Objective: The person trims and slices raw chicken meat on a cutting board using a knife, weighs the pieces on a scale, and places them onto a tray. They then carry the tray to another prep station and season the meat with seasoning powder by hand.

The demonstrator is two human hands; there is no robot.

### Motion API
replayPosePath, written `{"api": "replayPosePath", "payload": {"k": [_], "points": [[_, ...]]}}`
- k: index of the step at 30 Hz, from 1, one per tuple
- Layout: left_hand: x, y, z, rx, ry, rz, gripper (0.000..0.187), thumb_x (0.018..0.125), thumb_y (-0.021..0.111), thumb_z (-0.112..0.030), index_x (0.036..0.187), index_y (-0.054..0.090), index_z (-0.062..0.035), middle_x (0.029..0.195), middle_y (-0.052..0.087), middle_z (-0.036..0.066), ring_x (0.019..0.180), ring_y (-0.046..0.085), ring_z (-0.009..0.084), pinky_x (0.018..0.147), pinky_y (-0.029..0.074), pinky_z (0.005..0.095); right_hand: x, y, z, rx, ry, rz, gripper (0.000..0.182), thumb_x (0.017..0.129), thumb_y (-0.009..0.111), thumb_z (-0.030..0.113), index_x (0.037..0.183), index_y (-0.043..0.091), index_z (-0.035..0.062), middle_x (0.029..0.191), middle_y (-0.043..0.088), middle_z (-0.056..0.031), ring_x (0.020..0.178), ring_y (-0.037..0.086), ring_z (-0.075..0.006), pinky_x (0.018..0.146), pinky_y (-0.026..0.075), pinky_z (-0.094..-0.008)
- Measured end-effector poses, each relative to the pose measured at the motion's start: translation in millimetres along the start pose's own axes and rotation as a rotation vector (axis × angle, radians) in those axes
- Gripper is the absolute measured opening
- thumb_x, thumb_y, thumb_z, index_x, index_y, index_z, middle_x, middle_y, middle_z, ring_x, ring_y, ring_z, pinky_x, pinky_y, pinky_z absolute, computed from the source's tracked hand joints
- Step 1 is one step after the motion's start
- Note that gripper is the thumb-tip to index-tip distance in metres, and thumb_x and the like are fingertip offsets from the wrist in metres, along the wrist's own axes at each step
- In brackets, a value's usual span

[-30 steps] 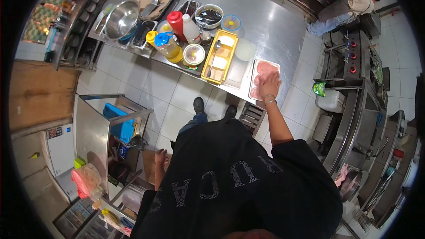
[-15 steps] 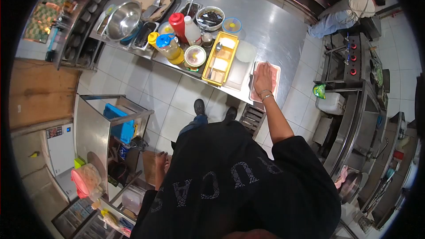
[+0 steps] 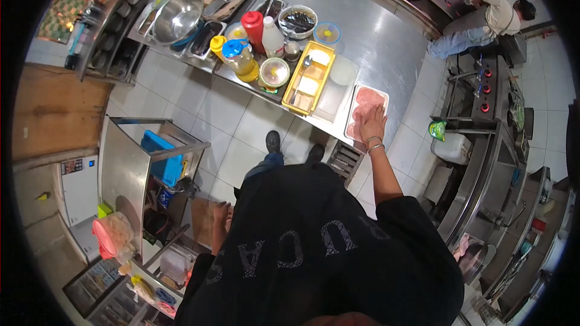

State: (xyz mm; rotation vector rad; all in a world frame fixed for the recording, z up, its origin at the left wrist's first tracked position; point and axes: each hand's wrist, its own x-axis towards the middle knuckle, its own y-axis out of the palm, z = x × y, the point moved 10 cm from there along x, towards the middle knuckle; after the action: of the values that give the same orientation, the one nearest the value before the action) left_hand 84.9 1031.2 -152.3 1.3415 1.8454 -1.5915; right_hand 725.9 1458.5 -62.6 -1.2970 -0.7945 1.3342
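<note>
My right hand (image 3: 373,124) lies flat on the pink meat (image 3: 370,98), fingers stretched out, near the right side of the tray. The meat is spread in a shallow white tray (image 3: 348,129) at the steel table's near right corner. A bracelet circles that wrist. Down at my side, away from the table, hangs my left hand (image 3: 222,214), loosely bent with nothing visible in it. Left of the meat tray stands a translucent plastic container (image 3: 333,98). Beside that is a yellow caddy (image 3: 291,99) with white contents in its compartments.
Sauce bottles (image 3: 254,30), a bowl of dark liquid (image 3: 298,22) and a large metal bowl (image 3: 179,17) crowd the steel table (image 3: 386,39). A stove (image 3: 486,87) stands to the right. Another person (image 3: 495,15) is at the far right. Metal shelving (image 3: 130,157) stands at left.
My right hand has shifted from the middle of the meat toward its right, near side, uncovering more meat. The view has moved slightly. My left hand stays low at my side.
</note>
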Motion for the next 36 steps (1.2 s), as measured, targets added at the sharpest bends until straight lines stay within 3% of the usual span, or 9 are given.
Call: {"api": "replayPosePath", "payload": {"k": [5,11,15,21,23,25,27,31,36], "points": [[-20,-13,-14,-0.077,-0.059,-0.053,0.056,0.088,0.068,-0.026,0.137,0.056,-0.0006,0.103,0.069,0.016,0.078,0.068,0.0273,0.064,0.057,0.038,-71,3,37,0.0,-0.201,-0.16,0.076,0.098,0.049,0.035,0.153,0.021,-0.0093,0.162,0.018,-0.0283,0.151,0.016,-0.0418,0.124,0.011,-0.0518],[51,16,16,0.172,0.41,0.115,0.057,0.088,0.069,-0.027,0.137,0.057,-0.0005,0.107,0.069,0.015,0.082,0.069,0.0268,0.065,0.057,0.0392,-94,8,64,0.099,-0.265,-0.144,0.078,0.097,0.053,0.034,0.153,0.02,-0.0091,0.161,0.019,-0.0296,0.151,0.015,-0.042,0.124,0.01,-0.052],[26,-5,8,-0.129,-0.052,-0.031,0.052,0.087,0.069,-0.029,0.132,0.062,-0.0033,0.104,0.071,0.015,0.087,0.07,0.025,0.069,0.058,0.0375,-92,5,49,0.166,-0.153,-0.184,0.074,0.099,0.052,0.034,0.152,0.025,-0.0094,0.161,0.021,-0.0289,0.15,0.017,-0.0432,0.124,0.01,-0.0525],[26,-13,9,-0.18,-0.119,-0.102,0.052,0.087,0.07,-0.04,0.128,0.066,-0.0087,0.102,0.072,0.016,0.085,0.072,0.0251,0.067,0.059,0.0376,-79,32,21,-0.051,-0.019,-0.005,0.076,0.098,0.054,0.035,0.154,0.023,-0.0053,0.161,0.021,-0.0285,0.151,0.015,-0.0417,0.124,0.012,-0.0498],[27,-14,9,-0.067,-0.037,-0.133,0.054,0.085,0.071,-0.046,0.125,0.067,-0.0088,0.101,0.073,0.017,0.083,0.072,0.0272,0.067,0.059,0.0403,-68,-13,49,-0.052,-0.168,-0.315,0.069,0.095,0.056,0.037,0.15,0.038,-0.0011,0.158,0.029,-0.0289,0.148,0.024,-0.0428,0.123,0.015,-0.0501],[23,-6,19,0.105,0.019,-0.207,0.057,0.083,0.072,-0.051,0.121,0.069,-0.0089,0.099,0.074,0.017,0.082,0.073,0.0294,0.068,0.059,0.043,-54,-65,84,0.294,-0.413,-0.58,0.034,0.086,0.068,0.025,0.111,0.073,0.0032,0.133,0.059,-0.0275,0.131,0.05,-0.042,0.116,0.029,-0.0527],[53,11,42,0.149,0.111,-0.261,0.058,0.082,0.073,-0.051,0.12,0.069,-0.0072,0.099,0.074,0.017,0.08,0.073,0.0331,0.065,0.059,0.0438,5,-65,131,0.338,-0.421,-0.358,0.026,0.081,0.073,0.015,0.103,0.073,0.002,0.126,0.064,-0.0233,0.126,0.054,-0.0375,0.111,0.037,-0.0473],[2,23,47,-0.163,-0.14,-0.051,0.047,0.085,0.07,-0.038,0.116,0.071,-0.003,0.086,0.072,0.013,0.071,0.07,0.0256,0.063,0.061,0.0438,-2,-186,248,0.268,-0.452,-0.54,0.056,0.077,0.077,0.012,0.129,0.057,0.0003,0.136,0.055,-0.0187,0.133,0.047,-0.0361,0.111,0.038,-0.0435],[-15,20,69,-0.258,-0.194,-0.155,0.051,0.084,0.07,-0.038,0.121,0.069,-0.003,0.09,0.073,0.013,0.071,0.07,0.0246,0.063,0.061,0.0431,90,-144,317,0.018,-0.538,-0.303,0.093,0.07,0.088,0.03,0.145,0.041,0.0014,0.143,0.049,-0.017,0.133,0.045,-0.0342,0.11,0.04,-0.0423]]}}
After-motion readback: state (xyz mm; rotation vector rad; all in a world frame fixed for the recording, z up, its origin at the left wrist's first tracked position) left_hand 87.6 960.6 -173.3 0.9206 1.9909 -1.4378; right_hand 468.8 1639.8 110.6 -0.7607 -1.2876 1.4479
